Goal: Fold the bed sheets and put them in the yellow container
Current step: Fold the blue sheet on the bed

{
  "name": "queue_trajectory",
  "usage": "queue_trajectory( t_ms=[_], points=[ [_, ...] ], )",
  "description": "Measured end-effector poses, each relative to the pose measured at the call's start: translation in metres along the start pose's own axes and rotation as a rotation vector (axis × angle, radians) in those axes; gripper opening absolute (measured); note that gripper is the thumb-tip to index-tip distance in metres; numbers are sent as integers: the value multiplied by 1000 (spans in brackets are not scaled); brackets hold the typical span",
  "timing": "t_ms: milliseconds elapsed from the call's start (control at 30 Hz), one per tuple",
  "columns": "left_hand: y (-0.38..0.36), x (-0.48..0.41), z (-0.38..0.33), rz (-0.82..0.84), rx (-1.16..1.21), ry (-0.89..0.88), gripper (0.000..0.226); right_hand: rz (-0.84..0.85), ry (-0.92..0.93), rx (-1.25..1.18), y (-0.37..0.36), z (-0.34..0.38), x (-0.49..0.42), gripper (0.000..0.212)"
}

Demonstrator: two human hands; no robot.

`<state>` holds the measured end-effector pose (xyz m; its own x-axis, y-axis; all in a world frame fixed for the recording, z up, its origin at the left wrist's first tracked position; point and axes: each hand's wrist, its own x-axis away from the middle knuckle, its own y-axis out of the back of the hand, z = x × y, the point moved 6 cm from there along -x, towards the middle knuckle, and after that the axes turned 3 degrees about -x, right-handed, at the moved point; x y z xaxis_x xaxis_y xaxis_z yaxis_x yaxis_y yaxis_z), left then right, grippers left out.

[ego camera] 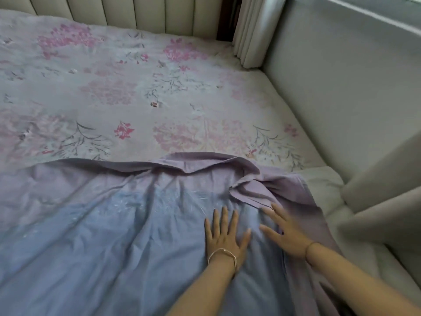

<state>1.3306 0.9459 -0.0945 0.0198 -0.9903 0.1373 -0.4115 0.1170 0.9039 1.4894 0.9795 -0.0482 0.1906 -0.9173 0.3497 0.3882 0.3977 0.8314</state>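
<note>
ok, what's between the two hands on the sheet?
Just bare, wrinkled sheet between the left hand and right hand, both flat on it; head view.

The crumpled lilac-blue cotton bed sheet (102, 224) lies over the near part of the bed, on top of the pink-flowered bedspread (136, 87), which stretches behind it to the cream padded headboard (136, 14). The left hand (224, 238) and right hand (287, 233) lie flat, side by side, on the sheet near its right edge. A pale pleated curtain (255, 30) hangs at the far right corner. A grey padded side panel (341, 87) runs along the bed's right.
</note>
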Motion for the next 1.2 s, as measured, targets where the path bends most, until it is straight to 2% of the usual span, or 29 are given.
queue_trajectory(
  t_ms=[67,167,267,333,400,500,567,667,733,833,900,967,1000,1033,1133,1200],
  points=[
    [-17,-2,0,21,-8,-21,64,82,-94,41,-18,-32,7,68],
    [-26,-8,1,-20,-90,-37,61,-19,-67,76,-34,-59,8,69],
    [-30,-16,-1,-70,-150,-35,63,-195,82,75,-27,-54,6,73],
    [-26,-24,-2,-146,-172,-4,65,-318,218,75,-9,-41,0,63],
    [-25,-32,-5,-220,-171,26,68,-416,379,195,5,-28,-15,52],
    [-24,-46,-15,-335,-147,37,63,-499,463,301,31,-9,-46,49],
    [-26,-56,-17,-341,-147,29,58,-568,369,287,50,-4,-69,48],
    [-31,-64,-20,-355,-201,7,57,-506,79,250,69,-37,-103,62],
    [-32,-67,-20,-348,-222,4,58,-555,-110,30,83,-67,-107,65],
    [-32,-70,-20,-333,-224,-6,58,-590,-346,-346,92,-103,-104,86],
    [-33,-69,-20,-324,-216,-9,57,-473,-467,-531,88,-116,-108,91],
    [-32,-70,-19,-330,-218,-11,57,-181,-565,-931,71,-106,-113,76],
    [-32,-70,-19,-335,-219,-13,56,-85,-568,-1019,62,-98,-117,71],
    [-32,-70,-20,-332,-221,-18,56,-85,-515,-997,62,-90,-119,68],
    [-32,-70,-19,-270,-219,15,56,-291,-168,-628,84,-37,-125,41],
    [-20,-69,-22,-272,-184,30,63,-395,62,-630,115,2,-121,34]
  ],
)
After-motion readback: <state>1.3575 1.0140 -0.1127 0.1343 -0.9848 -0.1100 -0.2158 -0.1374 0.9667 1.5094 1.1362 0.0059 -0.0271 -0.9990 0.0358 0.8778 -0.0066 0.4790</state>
